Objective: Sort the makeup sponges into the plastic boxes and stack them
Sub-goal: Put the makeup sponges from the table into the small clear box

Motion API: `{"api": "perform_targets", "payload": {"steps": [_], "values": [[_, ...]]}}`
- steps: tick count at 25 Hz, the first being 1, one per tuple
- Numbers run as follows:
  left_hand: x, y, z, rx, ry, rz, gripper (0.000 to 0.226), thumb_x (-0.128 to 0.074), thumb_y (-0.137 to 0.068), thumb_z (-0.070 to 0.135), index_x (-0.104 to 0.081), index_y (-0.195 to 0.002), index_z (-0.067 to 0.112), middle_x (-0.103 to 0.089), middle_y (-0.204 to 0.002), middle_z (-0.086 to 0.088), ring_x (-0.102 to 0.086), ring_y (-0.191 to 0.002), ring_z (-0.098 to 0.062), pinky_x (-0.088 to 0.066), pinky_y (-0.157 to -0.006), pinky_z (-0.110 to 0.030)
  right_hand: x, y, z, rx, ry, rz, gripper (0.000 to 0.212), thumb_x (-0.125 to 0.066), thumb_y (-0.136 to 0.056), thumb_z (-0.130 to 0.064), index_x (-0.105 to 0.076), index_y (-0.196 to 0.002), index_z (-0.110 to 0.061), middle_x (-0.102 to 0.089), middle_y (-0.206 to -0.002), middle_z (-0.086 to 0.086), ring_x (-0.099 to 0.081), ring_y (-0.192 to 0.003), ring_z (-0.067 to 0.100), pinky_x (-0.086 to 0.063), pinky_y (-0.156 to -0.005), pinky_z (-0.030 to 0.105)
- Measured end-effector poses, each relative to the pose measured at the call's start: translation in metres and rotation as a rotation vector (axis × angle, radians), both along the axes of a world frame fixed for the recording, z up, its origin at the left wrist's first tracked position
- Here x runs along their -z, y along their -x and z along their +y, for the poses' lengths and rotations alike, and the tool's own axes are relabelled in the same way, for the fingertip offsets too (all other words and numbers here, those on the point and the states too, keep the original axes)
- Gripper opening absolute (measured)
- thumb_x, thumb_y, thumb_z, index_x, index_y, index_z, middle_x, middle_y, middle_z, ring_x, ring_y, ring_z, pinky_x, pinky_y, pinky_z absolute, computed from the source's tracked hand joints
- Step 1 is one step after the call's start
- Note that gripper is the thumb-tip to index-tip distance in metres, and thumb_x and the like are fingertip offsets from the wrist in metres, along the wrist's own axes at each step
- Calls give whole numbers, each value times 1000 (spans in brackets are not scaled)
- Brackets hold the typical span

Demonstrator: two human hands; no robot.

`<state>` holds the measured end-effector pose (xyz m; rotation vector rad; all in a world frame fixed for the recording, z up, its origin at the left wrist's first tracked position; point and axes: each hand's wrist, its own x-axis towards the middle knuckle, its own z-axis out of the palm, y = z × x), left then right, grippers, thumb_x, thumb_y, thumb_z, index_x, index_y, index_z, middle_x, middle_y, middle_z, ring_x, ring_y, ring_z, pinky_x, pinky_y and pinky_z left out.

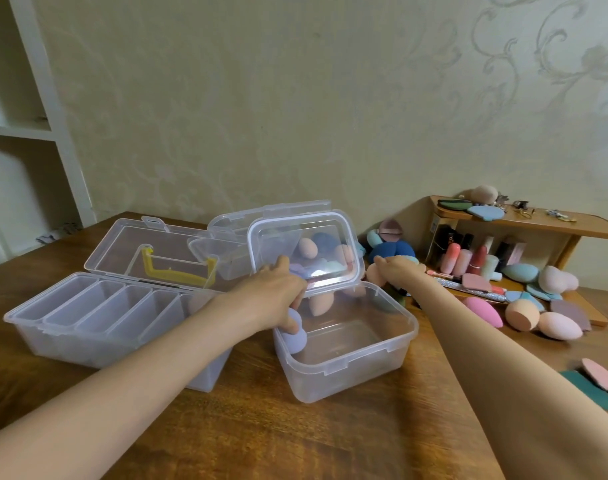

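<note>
The left hand [274, 299] covers part of the lilac sponge [293, 336] and the lid's [304, 252] near-left corner. Sponges behind the lid show only as blurred shapes through clear plastic. The right hand [397, 271] hides most of a peach sponge [374, 276]. At 3 o'clock the frame edge cuts the shelf [537, 225]; at 4 o'clock, the pink puff [603, 375]. Trinkets on the shelf are too small to identify.

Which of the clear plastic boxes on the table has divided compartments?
The long box with the yellow handle, at the left, lid hinged open: its tray is split into a row of narrow compartments. The square box near the left hand is one undivided space.
</note>
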<state>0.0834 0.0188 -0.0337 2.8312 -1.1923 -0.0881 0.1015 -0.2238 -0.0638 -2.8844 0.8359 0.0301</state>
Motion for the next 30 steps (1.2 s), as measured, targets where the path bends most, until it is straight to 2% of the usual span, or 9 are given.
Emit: {"api": "perform_targets", "payload": {"steps": [2, 5, 7, 9, 11, 15, 22, 27, 30], "values": [[3, -2, -1, 16, -1, -14, 24, -67, -81, 24, -56, -98, 11, -35, -99, 0, -39, -92, -20, -29, -67, -26, 4, 0, 2, -2, 24, -89, 36, -37, -98, -25, -49, -129, -10, -51, -131, 15, -45, -124, 33, -33, -108, 46], [4, -4, 1, 26, 28, -12, 20, -66, -81, 24, -54, -92, 14, -37, -97, 1, -39, -92, -20, -29, -67, -26, -9, 10, -6, 119, -165, -633, 28, -47, -95, -25, -56, -113, -7, -56, -119, 16, -52, -110, 33, -44, -95, 45], [4, -3, 3, 24, 43, -3, 20, -67, -80, 25, -49, -87, 18, -37, -96, 2, -39, -92, -19, -31, -68, -27, -31, 26, -5, -30, -303, -825, 24, -54, -92, -22, -53, -107, -4, -59, -105, 7, -57, -94, 24, -48, -83, 37], [4, -1, 3, 21, 44, 2, 21, -66, -81, 24, -47, -86, 19, -37, -95, 2, -39, -91, -18, -32, -69, -27, -52, 48, 13, -284, -445, -739, 27, -60, -89, -22, -49, -107, -5, -59, -89, 0, -56, -78, 14, -48, -74, 30], [2, 2, 3, 21, 36, -6, 20, -65, -82, 24, -48, -89, 19, -34, -96, 2, -38, -93, -19, -32, -71, -28, -61, 68, 43, -492, -332, -402, 33, -67, -83, -26, -50, -107, -10, -56, -82, -6, -53, -72, 6, -46, -66, 21], [0, 11, 3, 30, 14, -50, 32, -62, -84, 25, -48, -114, 21, -38, -114, -2, -40, -111, -25, -38, -81, -31, -34, 76, 90, -631, -184, 76, 33, -68, -82, -18, -61, -115, -13, -64, -102, 2, -56, -82, 9, -46, -69, 15], [1, 12, 5, 76, 8, -73, 56, -56, -88, 20, -36, -138, 34, -37, -134, -2, -38, -118, -25, -41, -85, -32, -10, 68, 106, -483, -243, -95, 22, -67, -83, -18, -68, -99, -3, -73, -93, 13, -62, -68, 14, -52, -70, 22], [-6, 5, 3, 151, -102, -59, 44, -56, -89, 25, -50, -131, 34, -36, -131, -2, -37, -117, -23, -36, -82, -29, -27, 68, 89, -486, -204, -59, 24, -65, -84, -31, -69, -77, -9, -67, -68, 0, -55, -51, 3, -48, -56, 16], [-6, 2, -2, 168, -142, -81, 48, -58, -88, 27, -46, -134, 37, -37, -127, -2, -38, -114, -22, -37, -80, -28, -54, 44, 44, -277, -208, -368, 15, -56, -90, -17, -68, -89, -8, -66, -75, 2, -60, -62, 11, -46, -56, 17]]}}
